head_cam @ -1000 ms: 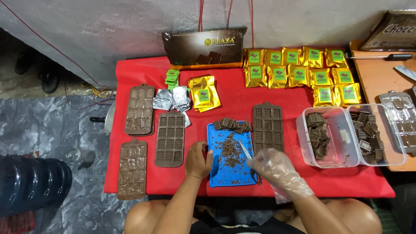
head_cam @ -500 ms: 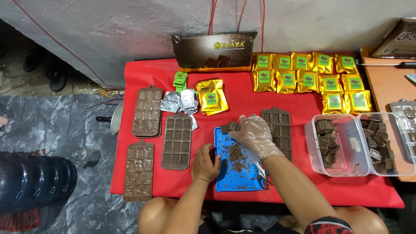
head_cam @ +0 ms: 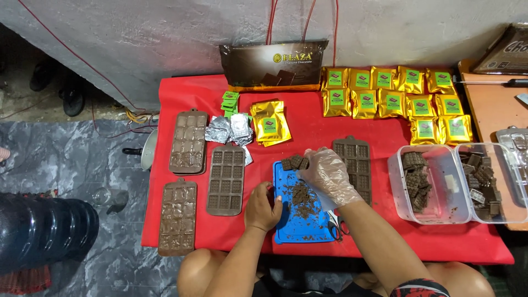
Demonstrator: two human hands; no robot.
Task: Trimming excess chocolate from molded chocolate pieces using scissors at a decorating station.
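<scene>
Bare left hand [head_cam: 263, 208] pinning flat blue plastic tray [head_cam: 301, 231] at lower centre; gloved right hand [head_cam: 328, 175] closed over small brown chocolate squares [head_cam: 294, 162]; risk of crumbling from squeezing.

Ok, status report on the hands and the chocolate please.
Left hand bare, steadying blue tray. Right hand, gloved, over chocolate pieces at tray's far end. Crumbs on tray; nothing blocking.

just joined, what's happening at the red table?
A person sits at a red-covered table, working over a blue tray strewn with chocolate crumbs. The bare left hand steadies the tray's left edge. The right hand, in a clear plastic glove, rests on the chocolate pieces at the tray's far end. Brown moulds lie to the left, gold packets at the back and clear tubs of chocolate to the right.
</scene>
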